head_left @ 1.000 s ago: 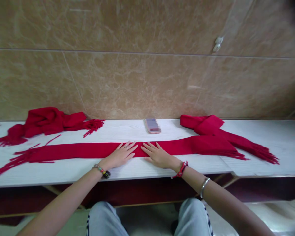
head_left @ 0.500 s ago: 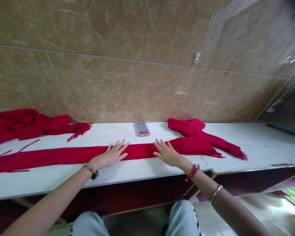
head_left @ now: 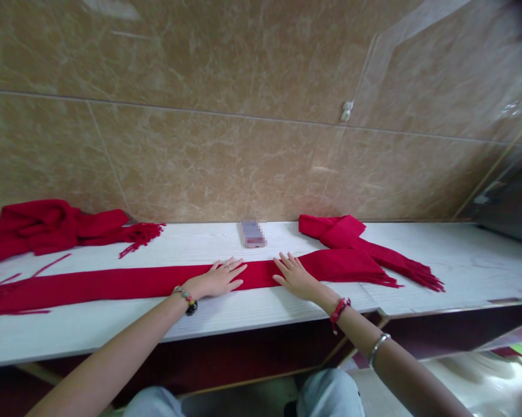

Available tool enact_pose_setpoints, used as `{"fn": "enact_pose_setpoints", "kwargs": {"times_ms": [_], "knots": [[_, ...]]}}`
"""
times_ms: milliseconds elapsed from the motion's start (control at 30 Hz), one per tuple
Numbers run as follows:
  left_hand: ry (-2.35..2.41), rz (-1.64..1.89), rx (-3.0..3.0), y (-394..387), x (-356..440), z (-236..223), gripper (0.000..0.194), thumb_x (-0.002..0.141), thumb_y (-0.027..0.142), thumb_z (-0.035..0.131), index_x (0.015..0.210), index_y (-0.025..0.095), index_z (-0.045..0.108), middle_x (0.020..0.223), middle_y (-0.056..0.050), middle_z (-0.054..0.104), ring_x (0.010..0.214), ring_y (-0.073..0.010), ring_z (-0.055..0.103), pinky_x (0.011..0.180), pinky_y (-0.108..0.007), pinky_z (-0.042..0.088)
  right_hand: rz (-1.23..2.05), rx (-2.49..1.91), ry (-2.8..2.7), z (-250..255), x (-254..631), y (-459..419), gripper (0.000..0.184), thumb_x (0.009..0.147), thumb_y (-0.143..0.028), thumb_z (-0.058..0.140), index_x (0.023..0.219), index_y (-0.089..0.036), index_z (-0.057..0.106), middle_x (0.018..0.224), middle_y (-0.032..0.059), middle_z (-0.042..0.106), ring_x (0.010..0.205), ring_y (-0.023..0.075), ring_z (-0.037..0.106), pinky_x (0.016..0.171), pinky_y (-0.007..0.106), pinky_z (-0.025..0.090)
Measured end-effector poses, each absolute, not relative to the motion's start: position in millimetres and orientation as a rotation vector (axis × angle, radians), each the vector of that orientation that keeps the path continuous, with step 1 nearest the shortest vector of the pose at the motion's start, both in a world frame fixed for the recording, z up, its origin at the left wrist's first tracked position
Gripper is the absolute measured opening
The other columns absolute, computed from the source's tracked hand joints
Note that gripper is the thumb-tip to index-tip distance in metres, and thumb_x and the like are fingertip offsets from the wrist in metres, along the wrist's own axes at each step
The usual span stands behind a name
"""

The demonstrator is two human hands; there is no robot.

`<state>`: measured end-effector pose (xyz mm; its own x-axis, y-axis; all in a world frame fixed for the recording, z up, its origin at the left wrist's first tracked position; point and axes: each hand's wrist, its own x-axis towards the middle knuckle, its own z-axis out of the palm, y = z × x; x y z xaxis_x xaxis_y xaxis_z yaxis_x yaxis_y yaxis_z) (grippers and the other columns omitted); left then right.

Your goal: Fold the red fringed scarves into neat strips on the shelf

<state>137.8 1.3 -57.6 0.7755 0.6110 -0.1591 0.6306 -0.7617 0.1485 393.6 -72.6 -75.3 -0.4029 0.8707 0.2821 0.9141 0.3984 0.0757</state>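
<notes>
A long red scarf (head_left: 126, 282) with fringed ends lies flattened lengthwise on the white tabletop (head_left: 226, 310). My left hand (head_left: 217, 280) rests palm down on its middle, fingers spread, with a ring on one finger. A short way to the right, my right hand (head_left: 296, 277) also presses flat on the cloth, fingers apart. Neither hand grips the fabric. Behind the scarf's right part is a second, folded red scarf (head_left: 341, 230), its fringe reaching out to the right.
Another red scarf (head_left: 56, 229) sits bunched at the back left, its fringe pointing right. Against the tiled wall (head_left: 226, 168) lies a phone (head_left: 252, 233). The table's front edge runs just below my wrists, with open shelf space underneath.
My left hand has slid right along the scarf, closer to my right hand. My right hand stays at nearly the same place on the cloth. The view has tilted up slightly.
</notes>
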Motion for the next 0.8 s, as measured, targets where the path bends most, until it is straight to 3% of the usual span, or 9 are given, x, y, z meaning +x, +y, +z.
{"fn": "enact_pose_setpoints", "kwargs": {"times_ms": [133, 300, 433, 600, 700, 800], "knots": [[0.918, -0.091, 2.828, 17, 150, -44, 0.045, 0.087, 0.041, 0.039, 0.129, 0.026, 0.039, 0.141, -0.006, 0.03, 0.131, -0.0246, 0.019, 0.102, -0.046, 0.018, -0.247, -1.328, -2.564, -63, 366, -78, 0.041, 0.086, -0.034, 0.045, 0.119, -0.01, 0.051, 0.126, 0.0156, 0.048, 0.12, 0.0252, 0.039, 0.096, 0.037, 0.037], [0.709, 0.056, 2.863, 38, 168, -35, 0.029, 0.082, 0.026, 0.047, 0.107, 0.016, 0.059, 0.111, -0.009, 0.06, 0.101, -0.0176, 0.053, 0.088, -0.027, 0.037, -0.443, -1.246, -2.702, -52, 342, -82, 0.016, 0.085, -0.018, 0.046, 0.093, -0.014, 0.06, 0.089, 0.0094, 0.062, 0.085, 0.0196, 0.057, 0.073, 0.031, 0.046], [0.864, -0.071, 2.711, 46, 180, -30, 0.031, 0.076, 0.029, 0.053, 0.104, 0.016, 0.058, 0.096, -0.005, 0.063, 0.082, -0.0165, 0.056, 0.071, -0.023, 0.041, -0.606, -1.154, -2.827, -49, 335, -83, 0.019, 0.087, -0.009, 0.039, 0.096, -0.013, 0.055, 0.073, 0.0058, 0.061, 0.068, 0.0158, 0.057, 0.061, 0.027, 0.042], [0.957, -0.225, 2.586, 50, 193, -21, 0.025, 0.071, 0.03, 0.055, 0.091, 0.015, 0.061, 0.074, -0.001, 0.062, 0.065, -0.0142, 0.052, 0.058, -0.022, 0.037, -0.737, -1.043, -2.843, -50, 337, -83, 0.022, 0.089, -0.014, 0.038, 0.106, -0.019, 0.05, 0.072, 0.0023, 0.058, 0.063, 0.0143, 0.054, 0.055, 0.025, 0.037], [0.936, -0.266, 2.571, 52, 200, -19, 0.019, 0.068, 0.027, 0.057, 0.078, 0.013, 0.064, 0.068, 0.0, 0.061, 0.062, -0.0141, 0.051, 0.057, -0.023, 0.036, -0.771, -0.981, -2.856, -49, 341, -81, 0.02, 0.09, -0.015, 0.037, 0.1, -0.021, 0.053, 0.079, 0.0024, 0.057, 0.066, 0.0141, 0.053, 0.056, 0.025, 0.036], [0.92, -0.254, 2.553, 54, 202, -19, 0.022, 0.068, 0.026, 0.055, 0.084, 0.014, 0.064, 0.074, -0.001, 0.063, 0.066, -0.0138, 0.052, 0.06, -0.022, 0.037, -0.794, -0.997, -2.847, -48, 343, -79, 0.018, 0.088, -0.014, 0.039, 0.086, -0.017, 0.056, 0.079, 0.0035, 0.056, 0.069, 0.0152, 0.051, 0.059, 0.027, 0.036]]}}
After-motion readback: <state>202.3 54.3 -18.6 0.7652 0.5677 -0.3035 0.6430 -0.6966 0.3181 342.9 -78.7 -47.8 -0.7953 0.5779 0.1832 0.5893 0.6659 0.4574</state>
